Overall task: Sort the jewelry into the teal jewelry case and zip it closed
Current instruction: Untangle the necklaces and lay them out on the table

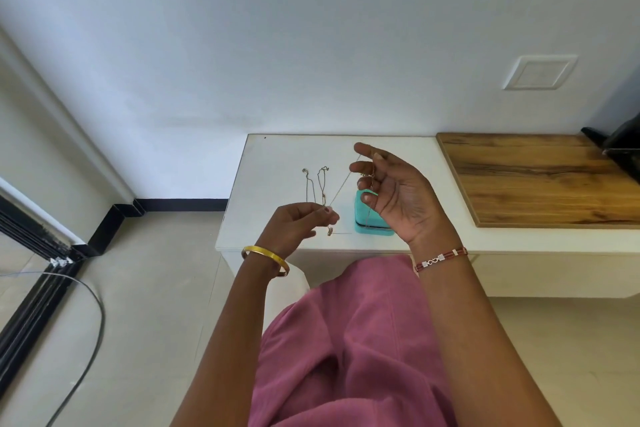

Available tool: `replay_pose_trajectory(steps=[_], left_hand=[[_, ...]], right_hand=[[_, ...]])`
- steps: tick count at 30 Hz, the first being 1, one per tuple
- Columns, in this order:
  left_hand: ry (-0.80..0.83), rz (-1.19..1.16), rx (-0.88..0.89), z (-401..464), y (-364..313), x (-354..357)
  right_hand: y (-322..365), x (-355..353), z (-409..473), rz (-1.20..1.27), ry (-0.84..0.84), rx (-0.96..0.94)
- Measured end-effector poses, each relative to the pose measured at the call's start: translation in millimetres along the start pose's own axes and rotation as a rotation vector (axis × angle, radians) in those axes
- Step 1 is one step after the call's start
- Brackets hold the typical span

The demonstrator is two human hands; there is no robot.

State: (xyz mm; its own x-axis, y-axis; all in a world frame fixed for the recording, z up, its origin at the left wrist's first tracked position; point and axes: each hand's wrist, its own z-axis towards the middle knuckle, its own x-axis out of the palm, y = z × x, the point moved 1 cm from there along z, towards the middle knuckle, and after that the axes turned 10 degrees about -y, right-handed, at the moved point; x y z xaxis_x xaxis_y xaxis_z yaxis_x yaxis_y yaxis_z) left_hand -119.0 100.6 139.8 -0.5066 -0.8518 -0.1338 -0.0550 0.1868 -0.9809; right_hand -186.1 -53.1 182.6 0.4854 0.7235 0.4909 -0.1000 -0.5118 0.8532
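White low table (277, 163) against a pale wall, tiled floor beneath; wooden board (533, 177) set on its right part.

Teal jewelry case (363, 218): on the table near its front edge, just left of the wooden board, partly hidden behind the right hand; whether the zip is done up cannot be told.

Two thin chain necklaces (317, 184): lying on the table left of the case, running front to back.

Third fine chain (341, 186): lifted, stretched taut between both hands, left of and above the case; small pendant (330, 231) hangs below the left hand.

Left hand (294, 225): left of the case, fingertips pinched on the chain's lower end. Gold bangle (265, 258) on the wrist.

Right hand (394, 191): in front of the case, palm towards the camera, fingers loosely curled, thumb and fingertips holding the chain's upper end. Red cord bracelet (440, 258) on the wrist.

Pink garment (346, 340): nearest the camera, below the case.
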Motion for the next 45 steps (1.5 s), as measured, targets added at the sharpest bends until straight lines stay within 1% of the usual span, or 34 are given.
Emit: replay_pose_trajectory(steps=[3,6,9,12,15,20,26,28,37,39,43,45], left_hand=[[-0.039,-0.021,0.041,1,-3,4],[-0.082,-0.100,0.054,0,-6,11],[-0.151,-0.174,0.053,0,-6,16],[-0.226,-0.160,0.064,1,-5,19],[-0.267,-0.107,0.073,0,-5,20],[-0.256,0.013,0.161,-2,-5,24],[-0.185,0.070,0.235,-4,-5,31],[-0.178,0.093,0.240,-6,-7,34],[-0.212,0.232,0.275,-4,-9,36],[-0.213,0.249,0.276,-4,-9,35],[-0.205,0.205,0.246,-3,-10,31],[-0.210,0.133,0.202,-2,-11,28]], right_hand=[[2,6,-3,-0.124,0.049,-0.015],[3,10,-5,-0.132,0.073,-0.029],[5,14,-6,-0.059,0.071,-0.029],[7,15,-5,0.060,0.050,-0.023],[11,14,-4,0.148,0.030,-0.038],[9,20,-6,0.124,0.081,-0.056],[6,26,-8,0.010,0.162,-0.082],[6,26,-8,-0.046,0.159,-0.082],[6,31,-15,-0.439,0.170,-0.116],[7,31,-16,-0.547,0.150,-0.138],[9,26,-13,-0.835,0.048,-0.197],[9,22,-12,-0.957,0.018,-0.183]])
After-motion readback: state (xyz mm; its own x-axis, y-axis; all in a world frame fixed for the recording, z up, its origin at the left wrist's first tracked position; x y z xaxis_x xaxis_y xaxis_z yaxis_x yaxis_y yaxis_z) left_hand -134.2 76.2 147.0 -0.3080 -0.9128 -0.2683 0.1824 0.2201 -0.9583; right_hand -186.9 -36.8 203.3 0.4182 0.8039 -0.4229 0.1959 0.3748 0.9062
